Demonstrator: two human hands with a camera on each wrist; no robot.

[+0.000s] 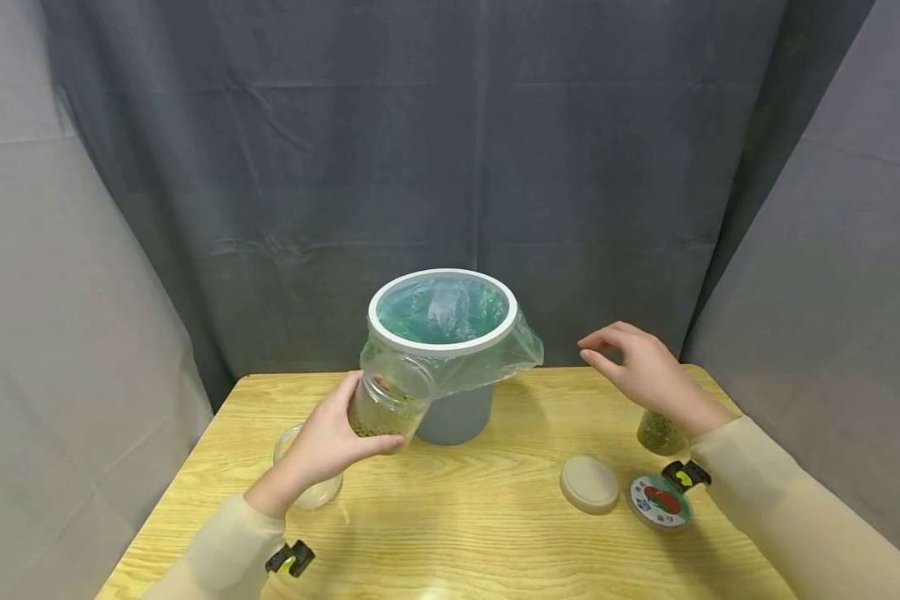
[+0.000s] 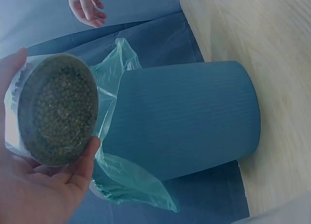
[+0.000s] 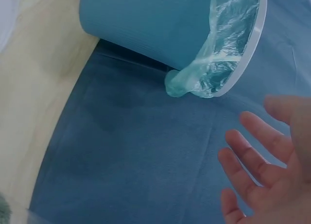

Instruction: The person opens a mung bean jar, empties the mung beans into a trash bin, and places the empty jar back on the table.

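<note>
My left hand grips a clear plastic jar part filled with small green beans, thumb on one side and fingers round the other. The jar is tilted, held above the table in front of a grey bin. Its round base, with the beans showing through, faces the camera in the left wrist view. A thin green bag lines the bin and hangs over its white rim. Right of the bin, my right hand hovers in the air, fingers loosely bent, holding nothing.
A second jar with green contents stands partly behind my right wrist. A beige lid and a lid with a red-and-green label lie at the right. A clear round container sits behind my left wrist. Grey curtains enclose the table.
</note>
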